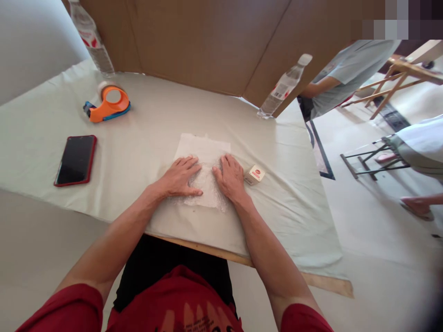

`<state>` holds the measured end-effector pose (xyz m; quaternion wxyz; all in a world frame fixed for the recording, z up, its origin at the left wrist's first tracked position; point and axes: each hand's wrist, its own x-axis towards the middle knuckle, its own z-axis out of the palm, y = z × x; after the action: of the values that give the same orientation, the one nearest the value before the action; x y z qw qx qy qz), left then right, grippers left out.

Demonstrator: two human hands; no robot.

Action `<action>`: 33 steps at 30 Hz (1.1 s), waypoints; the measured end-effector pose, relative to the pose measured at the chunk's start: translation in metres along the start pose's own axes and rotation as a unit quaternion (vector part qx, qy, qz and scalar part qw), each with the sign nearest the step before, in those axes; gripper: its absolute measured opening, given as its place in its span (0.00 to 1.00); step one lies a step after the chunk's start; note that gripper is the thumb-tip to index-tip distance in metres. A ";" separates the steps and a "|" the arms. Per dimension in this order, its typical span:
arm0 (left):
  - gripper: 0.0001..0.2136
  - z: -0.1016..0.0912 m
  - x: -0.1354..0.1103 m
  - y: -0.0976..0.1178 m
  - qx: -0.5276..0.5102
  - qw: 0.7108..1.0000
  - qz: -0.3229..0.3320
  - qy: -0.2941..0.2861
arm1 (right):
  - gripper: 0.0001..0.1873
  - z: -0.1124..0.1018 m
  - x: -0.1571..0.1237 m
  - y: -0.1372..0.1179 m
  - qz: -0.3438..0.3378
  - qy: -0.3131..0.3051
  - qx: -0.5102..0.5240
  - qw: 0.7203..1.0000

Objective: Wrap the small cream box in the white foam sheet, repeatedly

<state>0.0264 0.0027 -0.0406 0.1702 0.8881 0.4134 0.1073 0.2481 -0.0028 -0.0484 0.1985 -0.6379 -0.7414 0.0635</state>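
Both my hands lie flat on a sheet of clear bubble wrap (206, 186) that rests on a white paper sheet (202, 146) in the middle of the cloth-covered table (145, 138). My left hand (182, 177) presses the wrap's left side, fingers stretched forward. My right hand (229, 177) presses its right side, fingers spread and flat. A small white box with a red label (255, 174) stands just right of my right hand, not touched.
A red-cased phone (76, 160) lies at the left, an orange tape dispenser (109, 104) behind it. Two plastic water bottles (92, 39) (284, 86) stand against a brown cardboard backing (214, 41). Other people sit to the right by wooden frames.
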 end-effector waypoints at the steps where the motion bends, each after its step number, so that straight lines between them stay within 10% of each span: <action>1: 0.41 0.000 0.000 -0.001 0.003 1.000 -0.002 -0.001 | 0.25 -0.005 0.000 0.002 -0.008 0.013 0.009 1.000; 6: 0.41 -0.005 0.001 -0.001 -0.001 1.000 0.001 -0.007 | 0.31 -0.057 -0.002 0.037 -0.027 0.080 0.009 0.996; 11: 0.43 -0.007 0.001 0.001 -0.013 1.000 -0.006 -0.013 | 0.36 -0.084 -0.018 0.074 0.111 -0.032 0.000 0.993; 17: 0.42 -0.007 0.000 -0.004 -0.073 0.997 0.000 0.025 | 0.30 -0.076 -0.023 0.023 -0.002 0.076 0.140 0.987; 22: 0.37 -0.007 -0.001 -0.014 -0.149 0.982 -0.053 0.099 | 0.28 -0.045 -0.005 -0.030 -0.169 -0.038 0.145 0.974; 33: 0.33 -0.004 0.001 -0.019 -0.115 0.987 -0.029 0.111 | 0.31 -0.018 -0.005 -0.002 -0.117 -0.107 0.244 0.957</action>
<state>0.0126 0.0155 -0.0446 0.2269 0.8327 0.4406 0.2469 0.2535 -0.0110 -0.0328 0.2739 -0.4682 -0.7895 0.2871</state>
